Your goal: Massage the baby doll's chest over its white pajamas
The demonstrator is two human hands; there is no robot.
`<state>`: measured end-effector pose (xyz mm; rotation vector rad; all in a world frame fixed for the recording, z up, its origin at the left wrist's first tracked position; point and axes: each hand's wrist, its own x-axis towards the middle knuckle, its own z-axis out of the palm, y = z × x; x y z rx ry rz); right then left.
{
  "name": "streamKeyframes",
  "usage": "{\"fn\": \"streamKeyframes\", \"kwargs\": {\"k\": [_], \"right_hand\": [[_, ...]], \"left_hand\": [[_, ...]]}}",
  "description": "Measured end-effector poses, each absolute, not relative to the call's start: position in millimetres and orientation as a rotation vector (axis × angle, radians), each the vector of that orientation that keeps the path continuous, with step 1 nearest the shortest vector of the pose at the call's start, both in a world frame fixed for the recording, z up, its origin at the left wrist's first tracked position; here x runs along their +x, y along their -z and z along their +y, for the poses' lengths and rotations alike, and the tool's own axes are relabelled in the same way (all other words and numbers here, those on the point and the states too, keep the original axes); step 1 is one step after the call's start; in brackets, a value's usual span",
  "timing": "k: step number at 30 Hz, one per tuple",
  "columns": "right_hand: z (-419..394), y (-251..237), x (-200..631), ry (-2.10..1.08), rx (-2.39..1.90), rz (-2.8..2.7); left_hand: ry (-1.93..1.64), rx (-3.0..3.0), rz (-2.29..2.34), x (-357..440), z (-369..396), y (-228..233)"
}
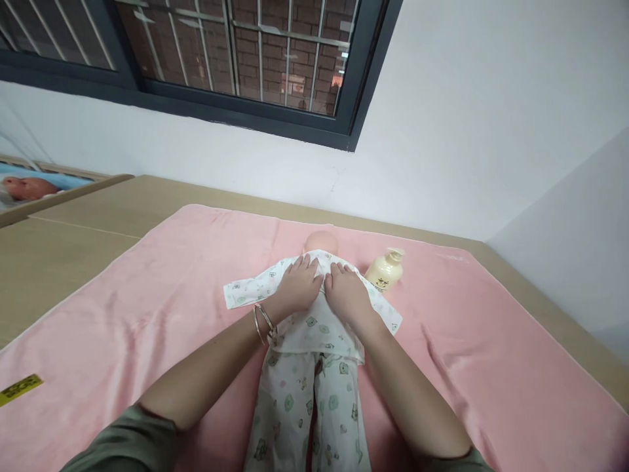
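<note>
A baby doll (pixel 321 241) lies on a pink blanket, the top of its head pointing away from me. It is dressed in a white patterned top (pixel 314 334) and matching trousers (pixel 289 400). My left hand (pixel 299 285), with bangles at the wrist, rests flat on the left side of the chest, fingers stretched out. On the right side of the chest my right hand (pixel 348 294) lies palm down, fingers extended. Both hands touch the top and hold nothing. The sleeves spread outward; the doll's face and hands are not visible.
A cream pump bottle (pixel 386 270) leans or lies right of the doll. The pink blanket (pixel 162 308) covers a wooden surface (pixel 93 216) against the wall. A yellow label (pixel 20 389) lies at left. Another doll (pixel 30 188) is in a wooden-edged crib. A barred window is above.
</note>
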<state>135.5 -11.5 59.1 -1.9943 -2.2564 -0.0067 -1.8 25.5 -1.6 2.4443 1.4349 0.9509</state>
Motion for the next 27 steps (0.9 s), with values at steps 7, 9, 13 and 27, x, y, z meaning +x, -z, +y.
{"fn": "streamKeyframes", "kwargs": {"k": [7, 9, 13, 27], "right_hand": [[-25.2, -71.3, 128.5, -0.049, -1.979, -2.335], [-15.5, -65.2, 134.2, -0.114, -1.937, -2.268], [2.8, -50.5, 144.5, -0.162, -1.874, -2.213], [-1.1, -50.9, 142.1, -0.165, -1.955, -2.197]], "left_hand": [[-0.729, 2.374, 1.642, -4.6, 35.1, 1.6], [-0.719, 2.375, 1.671, -2.0, 31.8, 1.2], [-0.76, 2.411, 1.695, 0.5, 28.0, 1.9], [-0.755, 2.648, 1.535, -1.7, 18.0, -6.5]]}}
